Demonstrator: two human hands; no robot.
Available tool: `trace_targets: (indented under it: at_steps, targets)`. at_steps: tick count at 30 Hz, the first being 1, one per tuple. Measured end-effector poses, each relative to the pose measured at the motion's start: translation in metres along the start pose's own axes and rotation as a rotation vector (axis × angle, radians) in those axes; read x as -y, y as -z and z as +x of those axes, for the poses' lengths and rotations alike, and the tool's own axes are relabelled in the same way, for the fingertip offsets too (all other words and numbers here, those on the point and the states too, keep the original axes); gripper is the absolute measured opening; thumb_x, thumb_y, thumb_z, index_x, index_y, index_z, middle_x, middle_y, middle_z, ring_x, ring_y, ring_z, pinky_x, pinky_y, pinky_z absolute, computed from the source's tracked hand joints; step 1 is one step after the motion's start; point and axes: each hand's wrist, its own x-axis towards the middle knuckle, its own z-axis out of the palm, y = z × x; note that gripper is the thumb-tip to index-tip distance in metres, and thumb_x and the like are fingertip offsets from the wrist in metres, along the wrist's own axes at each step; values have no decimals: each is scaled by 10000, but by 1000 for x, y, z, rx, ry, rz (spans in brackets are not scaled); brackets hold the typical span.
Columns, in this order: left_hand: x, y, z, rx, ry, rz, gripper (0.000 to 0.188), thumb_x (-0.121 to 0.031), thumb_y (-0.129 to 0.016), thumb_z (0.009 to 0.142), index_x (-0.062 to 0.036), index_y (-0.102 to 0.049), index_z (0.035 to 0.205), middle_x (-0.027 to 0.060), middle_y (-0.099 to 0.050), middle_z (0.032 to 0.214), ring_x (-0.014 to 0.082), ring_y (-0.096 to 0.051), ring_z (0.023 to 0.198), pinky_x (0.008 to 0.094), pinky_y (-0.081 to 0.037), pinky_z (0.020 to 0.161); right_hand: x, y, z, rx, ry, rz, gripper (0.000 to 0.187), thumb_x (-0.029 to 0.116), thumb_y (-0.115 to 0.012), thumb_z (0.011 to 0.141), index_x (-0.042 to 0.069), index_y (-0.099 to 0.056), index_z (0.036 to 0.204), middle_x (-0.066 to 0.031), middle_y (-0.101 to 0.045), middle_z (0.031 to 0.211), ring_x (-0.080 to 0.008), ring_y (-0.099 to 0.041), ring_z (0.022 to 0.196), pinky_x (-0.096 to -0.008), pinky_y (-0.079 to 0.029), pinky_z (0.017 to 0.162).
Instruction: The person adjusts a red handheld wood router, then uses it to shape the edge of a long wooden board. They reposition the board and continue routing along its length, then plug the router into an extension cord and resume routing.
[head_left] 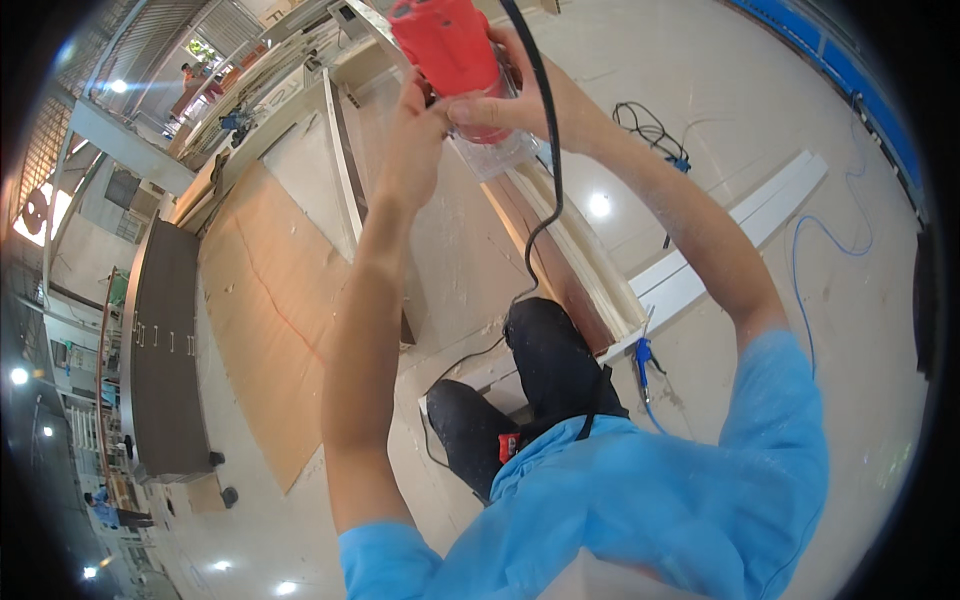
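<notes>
A red corded power tool with a clear plastic base, like a trim router (445, 45), is raised at the top of the view in both hands. My right hand (525, 100) wraps round its right side, the thumb lying across the lower body. My left hand (418, 130) grips the lower left side near the clear base (500, 155); some of its fingers are hidden behind the tool. The black cord (550, 130) hangs in front of my right hand and runs down past my knees. Below the tool lies a long wooden frame (570, 275) with pale edges.
White boards (745, 225) lie on the floor at right. A blue air gun (643, 358) with a hose rests near my right knee. A brown sheet (265, 310) and a dark cabinet (165, 340) are at left. A coiled black cable (645, 130) lies farther off.
</notes>
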Motion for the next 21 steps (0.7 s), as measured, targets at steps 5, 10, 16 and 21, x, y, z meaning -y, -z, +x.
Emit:
trace_targets:
  at_steps: [5,10,16,21]
  targets:
    - [10,0,-5,23,-135,122,716,30,-621,849,-13,-398,1528,78,-581,1369,189,-557,1278,339,-452,1080,8,-7,16,-37,-29,220,1004,456,-924,719,-45,-443,1446,-161,-638,1271,-238,-663,1126,-348,-540,970]
    - [11,-2,-11,13,-131,182,801,45,-639,819,-23,-375,1572,105,-567,1377,196,-532,1310,338,-466,1055,8,-22,24,-202,19,-43,867,370,-937,711,-15,-507,1358,-139,-674,1198,-218,-680,1081,-343,-562,918]
    - [-11,24,11,-126,-212,268,556,-115,-615,909,22,-516,1439,103,-625,1301,179,-600,1204,323,-450,1053,4,-29,29,-377,70,-1,771,298,-937,682,9,-561,1291,-125,-701,1157,-221,-695,1030,-353,-569,888]
    - [-77,16,64,-27,-145,-199,341,-363,-672,972,-80,-690,1162,83,-734,1051,192,-695,926,368,-553,882,30,-12,45,-361,143,71,730,236,-900,665,21,-590,1290,-128,-719,1117,-251,-712,965,-379,-575,866]
